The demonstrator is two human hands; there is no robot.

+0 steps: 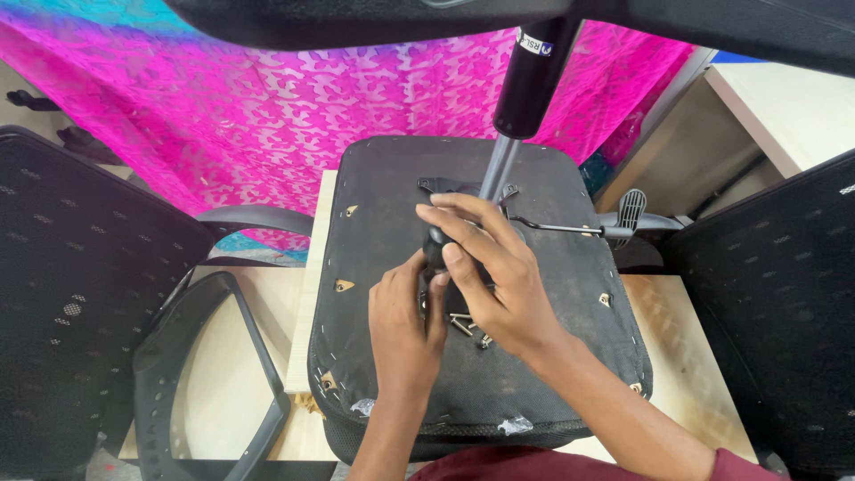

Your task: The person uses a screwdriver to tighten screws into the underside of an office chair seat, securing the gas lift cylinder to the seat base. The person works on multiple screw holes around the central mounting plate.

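**Two hands working at the mechanism under an upturned chair seat**

An office chair seat is lying upside down on a pale wooden table, its black fabric underside facing the camera. At its middle a black metal mechanism is sitting bolted to the seat, and both hands are meeting on it.

The right hand is reaching in from the lower right and lying across the mechanism, its fingers stretched out and curving over the top of it, pressing down on it rather than closing into a fist. The left hand is coming up from below, just beside the right; its fingers are curling in against the mechanism's near side, under the right hand's fingertips. Whether it is pinching a small part there cannot be told, since the right hand is covering the spot.

A grey gas-lift column is rising from the mechanism toward the camera, widening into a black cylinder. A thin lever with a grey paddle handle is sticking out to the right. A few loose screws are lying on the seat between the wrists.

A black armrest frame is resting on the table to the left, a black mesh chair back is standing beyond it, and a bright pink patterned cloth is hanging behind.
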